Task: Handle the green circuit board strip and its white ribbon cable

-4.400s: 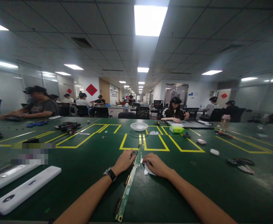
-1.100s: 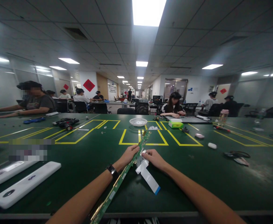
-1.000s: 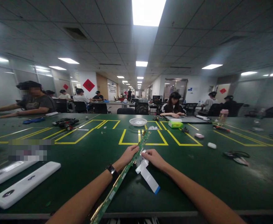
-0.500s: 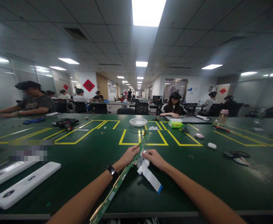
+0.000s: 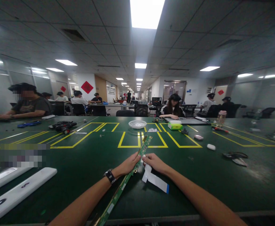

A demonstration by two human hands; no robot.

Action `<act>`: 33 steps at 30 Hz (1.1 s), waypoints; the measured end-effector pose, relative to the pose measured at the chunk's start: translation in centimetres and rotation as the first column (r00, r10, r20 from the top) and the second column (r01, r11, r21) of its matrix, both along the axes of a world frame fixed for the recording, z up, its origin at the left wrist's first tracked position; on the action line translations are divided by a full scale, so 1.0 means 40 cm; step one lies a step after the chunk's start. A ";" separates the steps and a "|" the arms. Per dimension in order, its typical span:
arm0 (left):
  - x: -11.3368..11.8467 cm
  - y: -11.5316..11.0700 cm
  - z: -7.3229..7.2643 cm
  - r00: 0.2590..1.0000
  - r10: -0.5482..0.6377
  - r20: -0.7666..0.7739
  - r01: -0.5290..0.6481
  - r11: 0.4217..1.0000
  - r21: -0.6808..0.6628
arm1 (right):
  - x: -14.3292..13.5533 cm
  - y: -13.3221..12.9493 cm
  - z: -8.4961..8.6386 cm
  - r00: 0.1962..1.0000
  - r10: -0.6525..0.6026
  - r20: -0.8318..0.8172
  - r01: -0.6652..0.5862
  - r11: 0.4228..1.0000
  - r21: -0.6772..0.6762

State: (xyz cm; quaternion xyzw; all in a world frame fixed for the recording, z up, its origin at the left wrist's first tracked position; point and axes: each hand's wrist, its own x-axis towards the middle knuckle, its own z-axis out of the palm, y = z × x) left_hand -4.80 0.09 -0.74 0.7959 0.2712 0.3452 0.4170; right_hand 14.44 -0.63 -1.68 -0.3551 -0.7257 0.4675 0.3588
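A long, narrow green circuit board (image 5: 122, 188) runs slantwise from the near table edge up past my hands. My left hand (image 5: 131, 163) is closed around it below its far end. Beside it, my right hand (image 5: 155, 162) pinches a white flat ribbon cable (image 5: 156, 180) close to the board. The cable is folded and hangs down to the right, its blue end (image 5: 167, 188) loose. Whether the cable still joins the board is hidden by my fingers.
White elongated devices (image 5: 22, 191) lie at the left. A white basket (image 5: 137, 124), a green tissue pack (image 5: 175, 125) and a black power tool (image 5: 63, 126) stand farther back. Dark pliers-like items (image 5: 236, 157) lie at the right. Another person (image 5: 174, 108) sits across the table.
My right hand has shifted slightly, and the ribbon cable's loose blue end has swung to the right. The left hand keeps its hold on the board. The view has shifted slightly.
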 end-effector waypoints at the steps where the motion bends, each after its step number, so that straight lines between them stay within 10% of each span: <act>1: 0.002 0.001 -0.001 1.000 0.004 0.005 -0.004 1.000 0.000 | 0.000 0.001 0.001 1.000 0.006 -0.003 -0.006 1.000 0.010; 11: 0.007 0.027 -0.015 0.996 0.090 0.025 -0.085 0.987 -0.137 | 0.001 0.025 -0.005 0.951 -0.290 0.110 0.261 0.939 0.225; 16: -0.017 0.050 -0.033 0.906 0.299 -0.299 -0.262 0.952 0.158 | 0.016 0.023 -0.002 0.837 -0.449 0.312 0.295 0.851 0.434; 22: -0.053 0.097 -0.046 0.732 0.587 -0.345 -0.493 0.807 0.326 | 0.068 0.050 -0.010 0.651 -0.622 0.434 0.326 0.746 0.580; 29: -0.074 0.101 -0.033 0.717 0.614 -0.331 -0.495 0.782 0.378 | 0.098 0.038 0.004 0.776 -0.406 0.482 -0.039 0.732 0.680; 33: -0.072 0.096 -0.028 0.728 0.613 -0.305 -0.478 0.774 0.415 | 0.116 0.055 0.004 0.712 -0.495 0.499 0.001 0.711 0.703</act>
